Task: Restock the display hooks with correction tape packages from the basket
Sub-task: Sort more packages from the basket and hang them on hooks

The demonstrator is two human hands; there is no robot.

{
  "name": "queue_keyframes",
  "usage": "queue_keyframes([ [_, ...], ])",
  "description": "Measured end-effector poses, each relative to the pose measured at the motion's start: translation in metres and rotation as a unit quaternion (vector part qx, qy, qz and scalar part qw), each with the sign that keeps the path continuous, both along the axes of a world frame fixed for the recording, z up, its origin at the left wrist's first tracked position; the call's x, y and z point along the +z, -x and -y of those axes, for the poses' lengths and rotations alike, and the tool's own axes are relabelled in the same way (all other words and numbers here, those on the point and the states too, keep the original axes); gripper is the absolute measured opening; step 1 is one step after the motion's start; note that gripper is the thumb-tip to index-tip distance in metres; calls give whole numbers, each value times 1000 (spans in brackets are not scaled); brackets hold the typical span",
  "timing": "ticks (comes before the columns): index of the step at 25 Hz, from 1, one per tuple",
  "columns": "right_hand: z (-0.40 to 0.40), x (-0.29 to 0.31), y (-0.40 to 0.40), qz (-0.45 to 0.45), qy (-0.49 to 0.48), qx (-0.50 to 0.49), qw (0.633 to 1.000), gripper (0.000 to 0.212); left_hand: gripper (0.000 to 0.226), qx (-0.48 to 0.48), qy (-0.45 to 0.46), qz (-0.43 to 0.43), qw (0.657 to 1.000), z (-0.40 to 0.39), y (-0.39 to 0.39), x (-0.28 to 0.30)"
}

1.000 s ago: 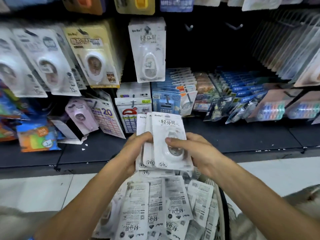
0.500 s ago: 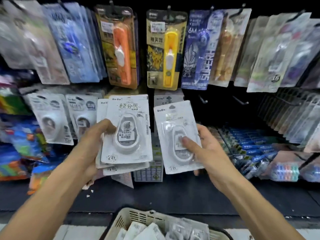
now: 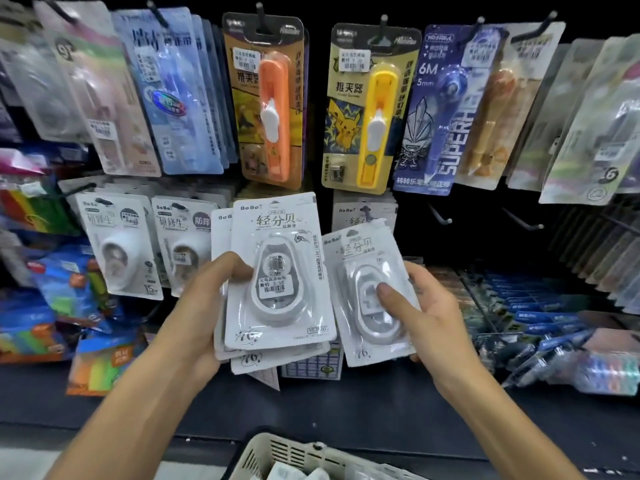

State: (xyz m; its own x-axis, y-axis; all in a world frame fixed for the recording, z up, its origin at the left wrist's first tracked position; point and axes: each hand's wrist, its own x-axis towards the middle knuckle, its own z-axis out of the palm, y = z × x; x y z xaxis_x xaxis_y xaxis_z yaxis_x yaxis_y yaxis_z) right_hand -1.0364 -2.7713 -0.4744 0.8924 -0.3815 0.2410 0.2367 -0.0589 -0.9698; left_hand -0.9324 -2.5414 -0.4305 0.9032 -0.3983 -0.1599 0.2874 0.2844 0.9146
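The left hand [image 3: 204, 306] grips a small stack of correction tape packages [image 3: 277, 271], thumb across the front card and fingers behind. The right hand [image 3: 426, 317] holds a single correction tape package [image 3: 367, 292] apart from the stack, thumb pressed on its clear blister, the card tilted slightly to the right. Compared with half a second ago, both hands sit a little higher against the display, and the single package's top edge now overlaps the foot of the matching hanging package [image 3: 363, 213] on the lower row of hooks. The stack covers more of the cards behind it than before. Just right of that hanging package, two bare hooks [image 3: 440, 214] jut from the dark back panel. Above hang the orange clip pusher card [image 3: 266, 102] and the yellow clip pusher card [image 3: 370, 109]. The basket [image 3: 263, 448] shows at the bottom edge, lower in view than earlier, with more packages inside.
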Motion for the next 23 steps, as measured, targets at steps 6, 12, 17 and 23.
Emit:
queue_keyframes([
  [6, 11, 2, 7, 40, -3, 31, 999, 33, 24, -18, 6, 3, 1000, -9, 6, 9],
  [12, 0, 2, 5, 27, 10, -170, 985, 26, 36, -4, 12, 7, 1000, 4, 11, 3],
  [17, -3, -7, 1, -50, -97, -123, 986, 49, 22, 35, -24, 20, 999, 15, 9, 1],
  [23, -30, -5, 6, -79, -12, 95, 992, 45, 31, 42, -33, 31, 998, 28, 18, -18],
])
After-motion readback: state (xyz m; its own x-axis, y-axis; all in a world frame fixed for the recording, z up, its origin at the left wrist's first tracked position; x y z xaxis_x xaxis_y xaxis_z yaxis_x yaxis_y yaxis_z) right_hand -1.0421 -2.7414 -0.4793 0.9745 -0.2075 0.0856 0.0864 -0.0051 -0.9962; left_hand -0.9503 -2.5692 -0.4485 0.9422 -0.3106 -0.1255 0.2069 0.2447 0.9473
